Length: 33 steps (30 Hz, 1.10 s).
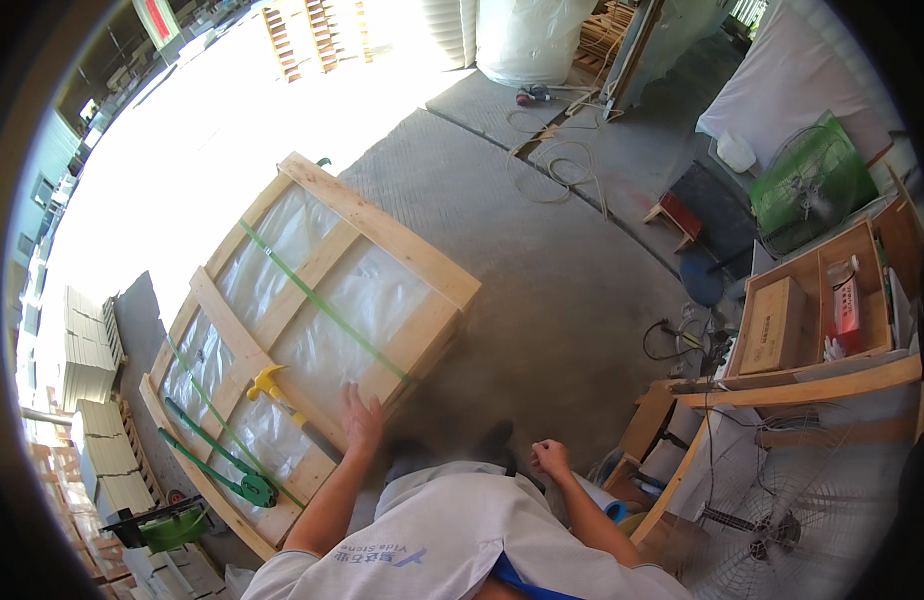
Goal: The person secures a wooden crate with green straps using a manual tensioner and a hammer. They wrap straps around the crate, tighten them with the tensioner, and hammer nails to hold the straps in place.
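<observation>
A wooden crate (334, 240) with plastic film between its boards lies at the left, bound by green straps (317, 300). My left hand (360, 418) is over its near edge, fingers stretched apart and holding nothing; whether it touches the wood I cannot tell. Close beside that hand, a claw hammer (270, 384) with a yellow head lies on the crate. Farther left rests a green long-handled tool (254, 487) with two arms. My right hand (550, 458) hangs away from the crate with curled fingers; anything inside them is hidden.
At the right are a wooden shelf box (817, 300) with cartons, a green fan (812, 190) and a wire-guarded fan (777, 530). A pale hose or cord (567, 170) loops over the floor ahead. Stacked slabs (92, 350) stand at the far left.
</observation>
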### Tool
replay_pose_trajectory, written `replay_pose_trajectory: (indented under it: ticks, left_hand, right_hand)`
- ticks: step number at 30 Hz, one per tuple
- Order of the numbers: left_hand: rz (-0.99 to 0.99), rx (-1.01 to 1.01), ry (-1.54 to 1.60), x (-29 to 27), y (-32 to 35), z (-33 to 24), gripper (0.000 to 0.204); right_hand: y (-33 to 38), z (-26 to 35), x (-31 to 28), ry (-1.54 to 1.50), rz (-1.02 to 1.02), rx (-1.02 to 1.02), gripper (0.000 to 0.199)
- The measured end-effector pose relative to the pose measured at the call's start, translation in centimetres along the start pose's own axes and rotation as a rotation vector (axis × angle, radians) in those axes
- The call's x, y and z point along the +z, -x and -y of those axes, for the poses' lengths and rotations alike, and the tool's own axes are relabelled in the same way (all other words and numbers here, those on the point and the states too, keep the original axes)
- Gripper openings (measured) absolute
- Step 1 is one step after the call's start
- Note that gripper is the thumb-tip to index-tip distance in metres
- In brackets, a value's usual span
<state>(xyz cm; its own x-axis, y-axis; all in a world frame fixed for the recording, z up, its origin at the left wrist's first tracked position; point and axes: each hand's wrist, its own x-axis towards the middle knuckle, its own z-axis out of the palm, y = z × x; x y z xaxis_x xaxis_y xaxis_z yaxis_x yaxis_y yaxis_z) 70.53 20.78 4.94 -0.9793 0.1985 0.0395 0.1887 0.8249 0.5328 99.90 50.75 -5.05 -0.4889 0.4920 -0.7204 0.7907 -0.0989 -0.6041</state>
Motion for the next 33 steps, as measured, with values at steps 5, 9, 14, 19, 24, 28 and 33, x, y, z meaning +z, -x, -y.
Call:
replay_pose_trajectory:
  ticks: [5,9,14,19,24,28,33]
  left_hand:
    - [0.038,-0.012,0.042,4.7,-2.3,-6.3,0.051]
    - [0.013,-0.006,0.044,7.2,-6.1,-10.3,0.049]
    - [-0.062,-0.065,0.019,11.5,-15.8,-13.6,0.047]
    - [-0.187,-0.194,-0.114,15.2,-26.0,-16.0,0.055]
    - [-0.181,-0.399,-0.18,17.2,-32.9,-18.2,0.065]
    - [-0.105,-0.525,-0.253,18.6,-34.0,-19.6,0.067]
    - [-0.109,-0.542,-0.365,19.6,-34.4,-20.2,0.068]
  right_hand:
    - [-3.7,-0.6,-8.1,-0.153,-0.026,0.08,0.023]
    - [-7.6,5.2,-11.1,-0.292,0.019,0.096,0.025]
    - [-14.1,14.9,-12.6,-0.274,0.094,0.002,0.027]
    - [-20.2,19.9,-17.2,-0.259,0.103,0.014,0.028]
    - [-25.6,17.4,-23.6,-0.262,-0.052,0.242,0.027]
    - [-27.3,13.6,-28.0,-0.224,-0.126,0.481,0.024]
    - [-31.3,11.8,-30.7,0.282,0.044,0.361,0.03]
